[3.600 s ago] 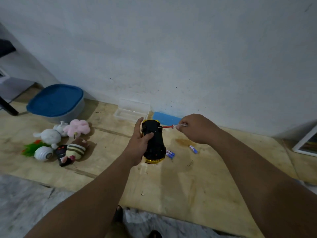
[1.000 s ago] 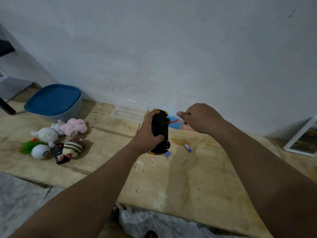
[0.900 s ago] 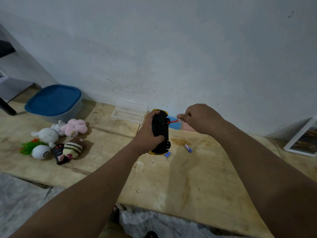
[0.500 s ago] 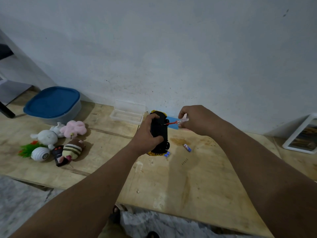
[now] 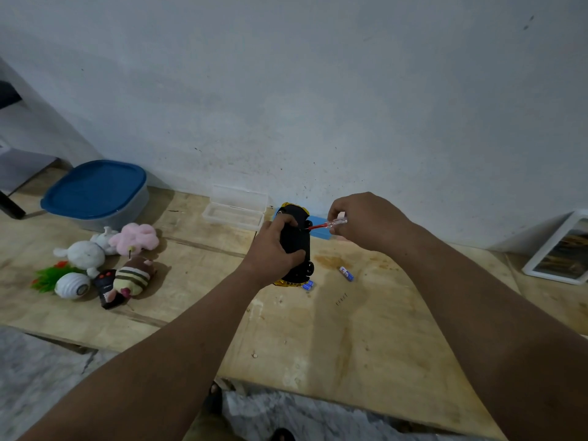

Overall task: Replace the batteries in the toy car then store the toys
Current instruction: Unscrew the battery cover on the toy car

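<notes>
L hand (image 5: 272,249) grips car (image 5: 294,246) (underside up); R hand (image 5: 366,222) pinches screwdriver (image 5: 327,223).

head: worn on the person | faces forward and down | over both forearms | near wooden bench (image 5: 366,345) | white wall (image 5: 318,90) behind

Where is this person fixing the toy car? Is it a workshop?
Probably a home, not a workshop: they work on plywood boards laid against a plain white wall, with soft toys and a blue-lidded storage tub nearby.
</notes>
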